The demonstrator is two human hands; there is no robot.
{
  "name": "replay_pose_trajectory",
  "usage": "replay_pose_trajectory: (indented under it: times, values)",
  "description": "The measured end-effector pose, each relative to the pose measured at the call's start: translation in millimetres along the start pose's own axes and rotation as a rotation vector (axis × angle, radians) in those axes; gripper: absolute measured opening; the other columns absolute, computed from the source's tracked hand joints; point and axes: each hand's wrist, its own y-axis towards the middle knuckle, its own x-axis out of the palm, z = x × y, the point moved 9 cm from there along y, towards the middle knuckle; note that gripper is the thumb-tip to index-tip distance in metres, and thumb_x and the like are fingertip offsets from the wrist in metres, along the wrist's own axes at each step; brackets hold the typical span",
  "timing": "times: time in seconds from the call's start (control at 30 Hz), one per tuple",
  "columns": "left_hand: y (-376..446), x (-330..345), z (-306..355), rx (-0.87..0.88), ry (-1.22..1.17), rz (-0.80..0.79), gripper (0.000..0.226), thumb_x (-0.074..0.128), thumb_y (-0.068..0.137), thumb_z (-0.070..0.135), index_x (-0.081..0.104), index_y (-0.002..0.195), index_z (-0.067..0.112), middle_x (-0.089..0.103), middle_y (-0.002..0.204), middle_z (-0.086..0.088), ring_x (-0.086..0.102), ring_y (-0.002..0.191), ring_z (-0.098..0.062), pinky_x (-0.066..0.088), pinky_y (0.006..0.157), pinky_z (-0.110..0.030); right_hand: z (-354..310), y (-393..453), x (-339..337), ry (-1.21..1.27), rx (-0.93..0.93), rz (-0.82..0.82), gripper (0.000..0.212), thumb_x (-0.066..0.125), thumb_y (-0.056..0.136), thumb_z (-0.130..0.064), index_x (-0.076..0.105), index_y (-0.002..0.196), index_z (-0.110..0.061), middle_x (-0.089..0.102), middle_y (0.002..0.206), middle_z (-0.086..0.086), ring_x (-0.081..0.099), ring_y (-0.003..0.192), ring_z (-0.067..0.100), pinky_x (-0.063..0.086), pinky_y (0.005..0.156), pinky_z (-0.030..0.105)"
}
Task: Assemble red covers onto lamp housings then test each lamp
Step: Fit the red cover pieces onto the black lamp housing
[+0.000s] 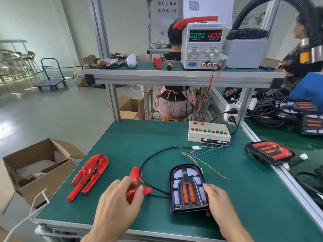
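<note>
The green bench (244, 198) fills the lower view; its near edge runs just under both wrists, its left edge drops to open floor (52, 110), and its right edge meets an aluminium rail (288, 179) with a second bench beyond. A wide bare stretch of mat lies between the hands and the far uprights. A shelf (174, 74) spans the bench above its far edge. Off the left corner a cardboard box (35, 172) stands open, touching the bench edge.

On the shelf the power supply (202, 46) reads "0.000" under CURRENT A and "12.00" under VOLTAGE V. Behind it hang a sheet with Chinese characters (167, 7) and a QR code (193, 5). The test box (208, 132), a row of coloured buttons along its top, sits at the far right of the bench, with thin wires running toward the housing.

The uncovered housing (187, 187) lies flat near the front edge, its black cable (148, 165) looping left and back. The right hand (218, 203) grips its right rim, fingers curled over the edge. The left hand (118, 199) clasps a red cover (135, 187) just left of the housing, apart from it, on the cable. A pair of covers (89, 175) lies near the left edge. A finished lamp (270, 151) rests at the right rail.
</note>
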Motion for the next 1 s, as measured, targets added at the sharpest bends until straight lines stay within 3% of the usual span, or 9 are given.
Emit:
replay_pose_trajectory:
  times: [0.1, 0.17, 0.23, 0.33, 0.43, 0.57, 0.7, 0.83, 1.0]
  values:
    - [4.6, -7.5, -13.6, -0.116, -0.182, 0.001, 0.026, 0.073, 0.089, 0.021, 0.062, 0.065, 0.02, 0.057, 0.047, -0.002, 0.048, 0.043, -0.019, 0.044, 0.048, -0.033, -4.2, 3.8, 1.2, -0.031, 0.015, -0.014, 0.038, 0.047, 0.101, -0.028, 0.062, 0.072, -0.008, 0.053, 0.058, -0.002, 0.044, 0.053, 0.014, 0.037, 0.052, 0.029]
    - [10.2, -7.6, -16.5, -0.167, -0.28, -0.025, 0.027, 0.071, 0.09, 0.019, 0.065, 0.064, 0.018, 0.059, 0.047, -0.005, 0.044, 0.039, -0.013, 0.04, 0.042, -0.024, -9.8, 4.7, 2.2, -0.099, -0.003, -0.012, 0.043, 0.043, 0.102, -0.034, 0.057, 0.069, -0.01, 0.06, 0.062, 0.003, 0.049, 0.06, 0.018, 0.042, 0.061, 0.035]
    - [16.7, -2.6, -16.2, -0.214, -0.394, -0.065, 0.03, 0.069, 0.091, 0.016, 0.066, 0.061, 0.016, 0.059, 0.046, -0.005, 0.042, 0.038, -0.008, 0.036, 0.041, -0.016, -17.8, 2.9, -0.1, -0.27, -0.061, 0.013, 0.049, 0.038, 0.104, -0.042, 0.062, 0.082, -0.005, 0.07, 0.082, 0.009, 0.061, 0.081, 0.023, 0.05, 0.08, 0.037]
    - [31.6, 9.8, -6.3, -0.232, -0.516, -0.127, 0.03, 0.068, 0.09, 0.023, 0.067, 0.062, 0.014, 0.06, 0.05, -0.007, 0.043, 0.045, -0.012, 0.035, 0.043, -0.023, -46.6, -12.2, -13.7, -0.387, -0.273, 0.17, 0.036, 0.045, 0.102, -0.043, 0.071, 0.105, -0.018, 0.067, 0.106, -0.005, 0.055, 0.108, 0.017, 0.044, 0.095, 0.035]
    - [51.7, 31.4, 9.8, -0.233, -0.532, -0.2, 0.027, 0.061, 0.079, 0.034, 0.066, 0.062, 0.014, 0.059, 0.049, 0.0, 0.044, 0.047, -0.011, 0.037, 0.048, -0.025, -83.1, -42.0, -17.4, -0.318, -0.553, 0.198, 0.017, 0.056, 0.096, -0.044, 0.07, 0.097, -0.035, 0.064, 0.095, -0.021, 0.057, 0.1, 0.006, 0.041, 0.086, 0.024]
    - [74.9, 78.7, 30.8, -0.29, -0.596, -0.331, 0.023, 0.061, 0.073, 0.027, 0.064, 0.058, 0.011, 0.06, 0.049, -0.004, 0.047, 0.047, -0.017, 0.039, 0.049, -0.026, -105.7, -69.7, -9.3, -0.455, -0.736, 0.104, 0.024, 0.066, 0.084, -0.055, 0.073, 0.098, -0.037, 0.062, 0.082, -0.022, 0.06, 0.082, 0.005, 0.047, 0.074, 0.018]
    - [87.5, 121.7, 46.0, -0.268, -0.585, -0.445, 0.039, 0.061, 0.073, 0.037, 0.059, 0.065, -0.001, 0.054, 0.054, -0.004, 0.043, 0.051, -0.018, 0.035, 0.054, -0.029, -100.0, -62.6, -13.5, -0.645, -0.674, 0.165, 0.021, 0.088, 0.074, -0.041, 0.076, 0.088, -0.03, 0.063, 0.074, -0.015, 0.061, 0.073, 0.011, 0.054, 0.064, 0.033]
    - [94.8, 146.3, 37.4, -0.362, -0.61, -0.462, 0.07, 0.052, 0.084, 0.07, 0.061, 0.075, 0.002, 0.068, 0.064, 0.0, 0.065, 0.058, -0.02, 0.049, 0.062, -0.029, -88.1, -45.3, -27.3, -0.643, -0.49, 0.231, 0.014, 0.076, 0.085, -0.044, 0.073, 0.082, -0.03, 0.063, 0.074, -0.009, 0.058, 0.071, 0.011, 0.045, 0.066, 0.03]
    - [107.8, 162.7, 23.1, -0.256, -0.166, -0.382, 0.053, 0.034, 0.104, 0.054, 0.053, 0.076, 0.012, 0.062, 0.077, -0.004, 0.059, 0.085, -0.031, 0.041, 0.072, -0.035, -83.0, -35.2, -28.2, -0.755, -0.32, 0.263, 0.033, 0.063, 0.091, -0.054, 0.061, 0.074, -0.025, 0.056, 0.074, -0.008, 0.058, 0.072, 0.017, 0.045, 0.065, 0.034]
